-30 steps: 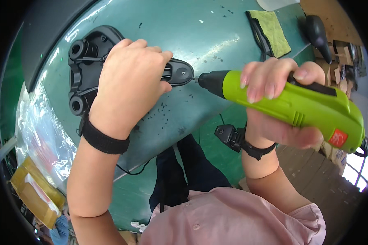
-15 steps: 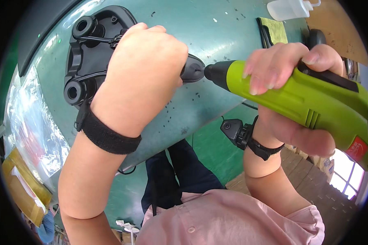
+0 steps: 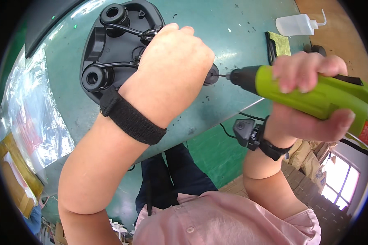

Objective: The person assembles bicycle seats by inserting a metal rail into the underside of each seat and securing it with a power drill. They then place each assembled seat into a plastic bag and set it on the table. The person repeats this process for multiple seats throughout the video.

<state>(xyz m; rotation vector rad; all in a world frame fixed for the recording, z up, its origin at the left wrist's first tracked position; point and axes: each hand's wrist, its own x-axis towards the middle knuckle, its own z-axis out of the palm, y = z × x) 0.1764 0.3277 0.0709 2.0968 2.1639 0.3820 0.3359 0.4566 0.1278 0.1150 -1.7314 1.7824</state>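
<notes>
A black moulded plastic housing (image 3: 106, 45) lies on the green table at the upper left, with two round ring-shaped sockets and black cables along it. My left hand (image 3: 176, 75) is closed around its narrow arm, hiding much of that part. The arm's rounded end (image 3: 212, 75) sticks out past my fist. My right hand (image 3: 310, 96) grips a lime-green electric screwdriver (image 3: 286, 83) with a black nose. Its thin bit points left at the rounded end; whether the tip touches I cannot tell.
On the left of the table lies clear plastic film (image 3: 37, 110), with a dark panel (image 3: 49, 24) behind it. A yellow cloth (image 3: 279, 44) and a white squeeze bottle (image 3: 296, 25) are at the far right. A black clip-on device (image 3: 246, 131) is strapped to my right wrist.
The screwdriver's nose has backed away from the rounded end, so more of the thin bit shows. Housing and left hand appear farther right in view, partly as the view shifted.
</notes>
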